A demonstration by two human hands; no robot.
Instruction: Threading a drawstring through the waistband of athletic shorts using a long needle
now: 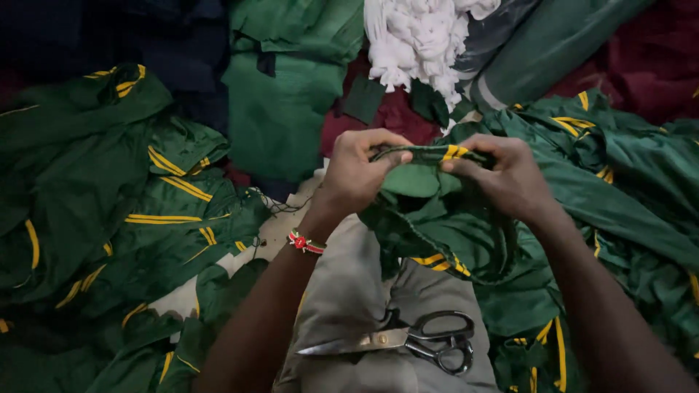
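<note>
My left hand [358, 175] and my right hand [510, 178] both pinch the upper edge of a green garment piece with yellow stripes [437, 218], held up above my lap. The fingers of both hands meet at a folded seam near a short yellow stripe. A red and white bracelet [306, 243] sits on my left wrist. Large scissors with black handles [408, 340] lie shut on my lap, on grey trousers [349, 298], below the cloth.
Piles of green garments with yellow stripes [131, 211] cover the left and the right [626, 182]. A heap of white cloth scraps [419, 36] lies at the top centre, beside a green fabric roll [553, 44] and maroon fabric [648, 58].
</note>
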